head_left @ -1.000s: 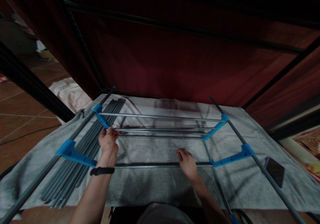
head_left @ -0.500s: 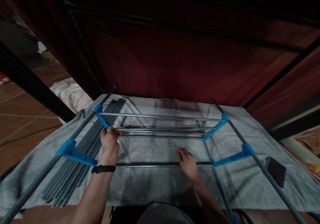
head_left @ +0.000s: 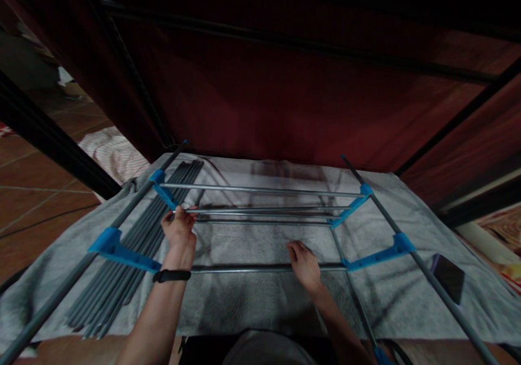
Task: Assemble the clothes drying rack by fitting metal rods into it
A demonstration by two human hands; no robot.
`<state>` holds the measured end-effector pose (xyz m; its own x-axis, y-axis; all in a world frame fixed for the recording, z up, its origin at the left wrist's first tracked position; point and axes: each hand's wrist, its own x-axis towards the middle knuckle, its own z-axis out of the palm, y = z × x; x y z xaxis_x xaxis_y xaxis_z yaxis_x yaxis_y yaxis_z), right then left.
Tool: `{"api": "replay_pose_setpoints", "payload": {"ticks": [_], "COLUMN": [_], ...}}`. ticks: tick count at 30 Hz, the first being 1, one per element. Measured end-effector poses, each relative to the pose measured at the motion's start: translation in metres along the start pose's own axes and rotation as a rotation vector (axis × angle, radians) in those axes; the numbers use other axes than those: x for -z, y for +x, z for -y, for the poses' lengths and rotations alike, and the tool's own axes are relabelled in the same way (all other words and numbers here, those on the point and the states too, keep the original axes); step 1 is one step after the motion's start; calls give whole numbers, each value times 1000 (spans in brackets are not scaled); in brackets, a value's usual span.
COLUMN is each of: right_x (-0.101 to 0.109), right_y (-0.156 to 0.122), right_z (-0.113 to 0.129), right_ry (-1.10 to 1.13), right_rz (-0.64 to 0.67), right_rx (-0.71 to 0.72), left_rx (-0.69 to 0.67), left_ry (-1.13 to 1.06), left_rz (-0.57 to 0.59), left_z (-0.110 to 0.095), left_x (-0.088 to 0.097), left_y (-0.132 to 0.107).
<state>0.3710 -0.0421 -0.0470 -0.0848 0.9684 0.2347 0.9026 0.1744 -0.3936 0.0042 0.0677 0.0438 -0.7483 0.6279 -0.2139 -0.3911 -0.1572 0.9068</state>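
Observation:
A rack of grey metal rods with blue plastic brackets [head_left: 122, 248] lies in front of me over a grey towel [head_left: 252, 294]. My left hand [head_left: 178, 229], a black band at its wrist, pinches the left end of a thin cross rod [head_left: 260, 211] next to a blue bracket [head_left: 163, 191]. My right hand [head_left: 303, 264] is curled over the nearer cross rod [head_left: 244, 269] close to its right end, fingers bent down around it.
A bundle of loose grey rods [head_left: 134, 251] lies on the towel at the left, under the rack's left rail. A dark phone [head_left: 448, 277] rests at the right, beside the right rail. Dark red fabric walls rise behind. Tiled floor lies at the left.
My left hand has shifted very slightly along the rod end; the right hand and the rack stay put.

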Motion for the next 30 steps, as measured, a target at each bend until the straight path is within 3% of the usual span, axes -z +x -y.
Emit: {"api": "replay_pose_setpoints", "payload": {"ticks": [8, 17, 30], "right_x": [-1, 0, 1], "right_y": [0, 0, 1], "right_z": [-1, -1, 0], "right_ry": [-10, 11, 19], "right_rz": [7, -1, 5], "right_rx": [3, 7, 1], "left_rx": [91, 88, 107], "left_ry": [-13, -57, -70], "left_rz": [35, 51, 4], "left_z": [-17, -9, -14], "left_x": [-3, -2, -10], "left_y": [-13, -4, -9]}}
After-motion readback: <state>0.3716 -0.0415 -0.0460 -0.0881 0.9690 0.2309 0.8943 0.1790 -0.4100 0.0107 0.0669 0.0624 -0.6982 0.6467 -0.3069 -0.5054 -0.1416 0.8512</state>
